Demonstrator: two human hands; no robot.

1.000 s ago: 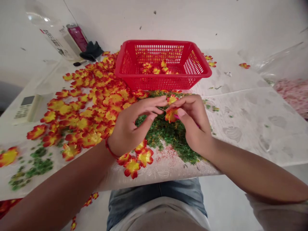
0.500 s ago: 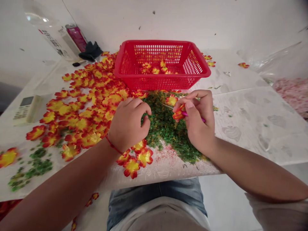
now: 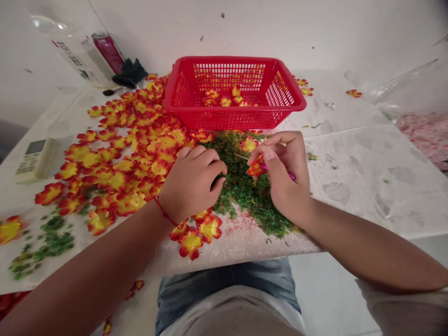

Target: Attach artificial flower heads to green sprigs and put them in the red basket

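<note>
My right hand [image 3: 289, 175] grips a purple-handled needle tool [image 3: 291, 176], its thin shaft pointing left. Red-and-yellow artificial petals [image 3: 256, 167] are bunched on the tool at my fingertips. Over the left edge of a heap of small green plastic pieces [image 3: 245, 196] is my left hand [image 3: 196, 182], thumb and index finger closed together. Whatever lies between those fingertips is too small to make out. Flat red-and-yellow flower petals [image 3: 210, 227] lie just below my left wrist, and another flower [image 3: 248, 144] rests on the heap near my right fingers.
Behind the heap stands a red plastic basket [image 3: 231, 109] with a few assembled flowers [image 3: 224, 100] inside. A broad spread of petals [image 3: 122, 163] covers the left side. Farther left are a remote-like device [image 3: 33, 161], a can [image 3: 108, 52] and a large bottle [image 3: 82, 58].
My left hand has shifted slightly right, its thumb and index finger closing together over the green pieces. My right hand stays nearly in place with the tool and petals.
</note>
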